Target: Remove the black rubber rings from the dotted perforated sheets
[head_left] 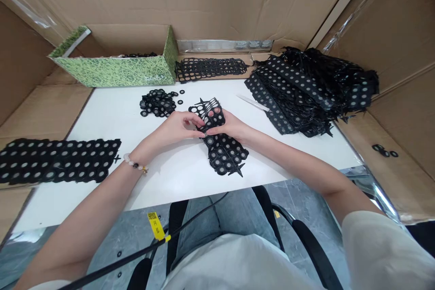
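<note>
The left hand and right hand meet at mid-table, forearms angled inward, fingers curled and pinching the upper end of a black die-cut sheet perforated with round holes. The sheet's lower end lies flat on a white tabletop. A yellow tag on a black cable carries a QR code; its print is too small to read.

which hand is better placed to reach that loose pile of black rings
Left, most likely: the left hand sits just below the loose black rings, while the right hand is farther off, beyond the perforated black sheet both hands hold.
</note>
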Tool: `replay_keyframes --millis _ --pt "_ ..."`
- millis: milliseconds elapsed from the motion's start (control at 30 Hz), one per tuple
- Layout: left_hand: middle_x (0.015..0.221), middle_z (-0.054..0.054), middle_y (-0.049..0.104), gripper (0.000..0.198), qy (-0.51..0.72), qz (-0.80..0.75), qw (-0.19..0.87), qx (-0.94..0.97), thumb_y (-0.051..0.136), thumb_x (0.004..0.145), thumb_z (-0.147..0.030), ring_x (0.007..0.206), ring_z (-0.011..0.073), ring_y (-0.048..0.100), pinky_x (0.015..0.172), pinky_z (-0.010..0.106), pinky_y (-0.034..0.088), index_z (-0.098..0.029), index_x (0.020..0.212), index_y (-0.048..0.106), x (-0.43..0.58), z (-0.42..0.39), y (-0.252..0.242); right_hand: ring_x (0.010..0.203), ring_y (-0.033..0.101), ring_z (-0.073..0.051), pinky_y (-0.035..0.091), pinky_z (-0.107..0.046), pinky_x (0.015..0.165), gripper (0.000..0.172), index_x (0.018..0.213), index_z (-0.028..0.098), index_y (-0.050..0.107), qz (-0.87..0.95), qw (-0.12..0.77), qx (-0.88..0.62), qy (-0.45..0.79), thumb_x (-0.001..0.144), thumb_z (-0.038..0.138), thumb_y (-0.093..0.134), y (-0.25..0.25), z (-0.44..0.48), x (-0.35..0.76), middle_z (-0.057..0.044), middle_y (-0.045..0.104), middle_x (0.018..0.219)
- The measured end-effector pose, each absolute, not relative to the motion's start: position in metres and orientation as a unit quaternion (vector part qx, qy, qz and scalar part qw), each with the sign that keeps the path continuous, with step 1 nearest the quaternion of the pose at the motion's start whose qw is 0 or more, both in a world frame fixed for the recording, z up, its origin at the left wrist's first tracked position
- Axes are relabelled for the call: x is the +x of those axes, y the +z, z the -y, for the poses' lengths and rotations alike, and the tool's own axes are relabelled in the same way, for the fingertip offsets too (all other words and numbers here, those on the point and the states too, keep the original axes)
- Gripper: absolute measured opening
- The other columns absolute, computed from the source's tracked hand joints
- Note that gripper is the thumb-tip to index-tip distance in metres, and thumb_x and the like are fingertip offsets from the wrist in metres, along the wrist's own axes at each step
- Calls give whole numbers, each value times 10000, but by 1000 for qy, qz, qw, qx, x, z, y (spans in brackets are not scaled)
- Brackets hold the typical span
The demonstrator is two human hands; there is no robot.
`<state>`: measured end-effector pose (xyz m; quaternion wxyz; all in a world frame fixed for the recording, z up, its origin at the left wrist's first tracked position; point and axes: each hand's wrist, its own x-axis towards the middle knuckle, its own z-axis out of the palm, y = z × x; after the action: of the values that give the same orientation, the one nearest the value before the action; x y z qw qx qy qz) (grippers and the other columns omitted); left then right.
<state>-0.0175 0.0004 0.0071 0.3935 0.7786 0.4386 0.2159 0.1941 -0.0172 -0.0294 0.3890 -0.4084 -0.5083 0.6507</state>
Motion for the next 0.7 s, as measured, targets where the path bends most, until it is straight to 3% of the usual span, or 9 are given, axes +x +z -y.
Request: replay_keyframes --millis 200,367,533,700 --pt "812 57 753 389 221 -450 423 755 841 581 -494 754 209 662 737 331 530 -174 777 737 -16 -5 0 1090 621 -235 427 -474 1119 631 987 238 487 536 396 -393 634 516 245 908 -32 13 195 14 630 1003" --pt "760 47 744 338 240 -445 440 742 743 706 -502 696 184 640 694 305 495 -172 782 750 -16 -7 -8 1106 607 -234 418 -476 1131 630 961 234 490 550 398 -404 614 499 247 918 -36 9 196 4 618 1049" --pt "746 42 733 303 318 -490 383 716 670 770 -456 651 163 592 628 283 431 -161 739 733 -13 -4 -13 1058 633 -219 427 -478 1127 599 971 236 490 545 390 -411 618 534 227 898 -38 7 196 9 642 1028" --pt "792 42 742 257 417 -529 331 661 647 817 -434 703 156 638 627 260 455 -180 791 677 -17 -14 -17 1047 627 -209 422 -478 1138 607 985 233 517 513 411 -428 620 521 240 909 -36 7 196 15 647 1025"
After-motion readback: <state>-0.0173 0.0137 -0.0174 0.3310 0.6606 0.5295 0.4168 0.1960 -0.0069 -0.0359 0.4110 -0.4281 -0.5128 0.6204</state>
